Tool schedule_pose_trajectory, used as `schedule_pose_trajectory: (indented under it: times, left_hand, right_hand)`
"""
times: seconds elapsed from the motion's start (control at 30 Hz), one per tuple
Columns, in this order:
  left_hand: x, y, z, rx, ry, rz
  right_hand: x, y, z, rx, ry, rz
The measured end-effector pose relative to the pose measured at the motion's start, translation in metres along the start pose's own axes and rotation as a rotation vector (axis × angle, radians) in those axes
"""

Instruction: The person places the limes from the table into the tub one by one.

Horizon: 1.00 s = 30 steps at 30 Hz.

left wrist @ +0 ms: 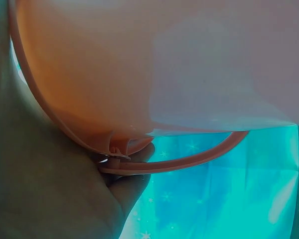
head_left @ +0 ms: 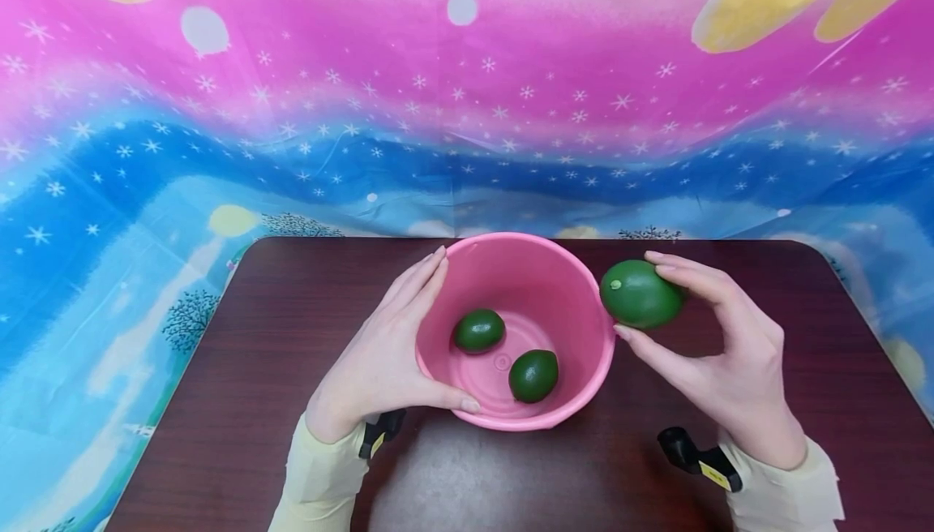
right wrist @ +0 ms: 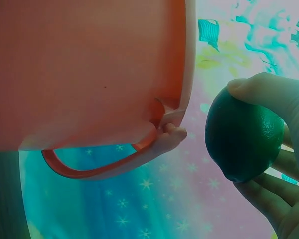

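A pink bucket [head_left: 536,272] stands on the table, its mouth facing up. My left hand [head_left: 387,353] grips its left rim, with the thumb at the front edge and the fingers along the outer side. Inside the bucket lie two green limes, one lime [head_left: 479,331] toward the left and another lime [head_left: 533,375] nearer the front. Beside the right rim, my right hand [head_left: 730,345] pinches a third green lime [head_left: 640,294] between thumb and fingers. In the right wrist view this lime [right wrist: 244,134] is apart from the bucket wall. The bucket's handle [right wrist: 114,164] hangs down behind it.
The dark brown table [head_left: 292,313] has rounded far corners. A printed cloth [head_left: 365,151] with snowflakes in pink and blue hangs behind the table and down its sides. Each wrist wears a small black camera [head_left: 682,449] under a pale sleeve.
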<state>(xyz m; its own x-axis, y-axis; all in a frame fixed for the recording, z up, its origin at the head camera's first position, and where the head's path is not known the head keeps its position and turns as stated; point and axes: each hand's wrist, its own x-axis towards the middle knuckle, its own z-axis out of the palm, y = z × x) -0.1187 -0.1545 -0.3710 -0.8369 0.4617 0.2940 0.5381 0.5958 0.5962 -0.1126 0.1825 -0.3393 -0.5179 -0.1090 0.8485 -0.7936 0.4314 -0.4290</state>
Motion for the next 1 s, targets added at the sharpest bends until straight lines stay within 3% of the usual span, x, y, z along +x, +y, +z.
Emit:
schedule_pose_trajectory:
  times: [1.0]
  left_hand:
    - [-0.0001, -0.0004, 0.0001, 0.002, 0.003, 0.007]
  right_hand:
    - [-0.0061, 0.0019, 0.0065, 0.026, -0.068, -0.026]
